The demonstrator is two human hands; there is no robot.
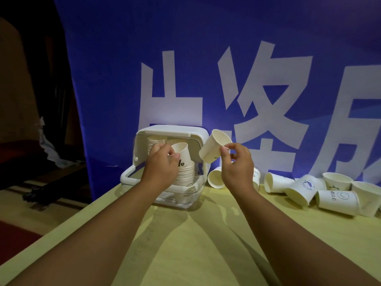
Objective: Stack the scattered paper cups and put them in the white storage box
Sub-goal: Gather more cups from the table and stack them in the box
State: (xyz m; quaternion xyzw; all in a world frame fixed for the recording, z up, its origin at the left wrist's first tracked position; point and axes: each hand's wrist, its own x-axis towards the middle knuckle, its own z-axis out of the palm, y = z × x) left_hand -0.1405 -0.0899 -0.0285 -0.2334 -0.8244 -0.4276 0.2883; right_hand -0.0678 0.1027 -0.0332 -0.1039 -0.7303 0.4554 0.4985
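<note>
Standing at a pale yellow bench (206,244), one person reaches both bare arms forward. Two hands are in view, each closed on one cup.

The left hand (162,162) grips a paper cup (182,152) by its rim and wall, upright, at the top of a stack of cups (185,174) standing inside the white storage box (132,176). The exact number in that stack cannot be read; several rims show. A second stack (156,141) stands further back in the box, partly hidden behind the hand; its count cannot be told either.

The right hand (237,162) pinches a second, plain cup (215,146) by its wall between thumb and fingers, tilted with its mouth up and to the right, held in the air just right of the box and apart from it.

The box sits at the far left of the bench with its hinged lid (175,131) raised at the back and its handle (127,178) lying forward.

Loose cups lie on the bench to the right of the box. One cup on its side (215,178) is just beside the box, another (256,178) shows partly behind the right wrist, and a cluster of about six (334,199) lies farther right, some tipped over, some upright, several touching; one of these reads "HELLO".

One blue banner (226,58) with large white characters hangs behind the bench.
</note>
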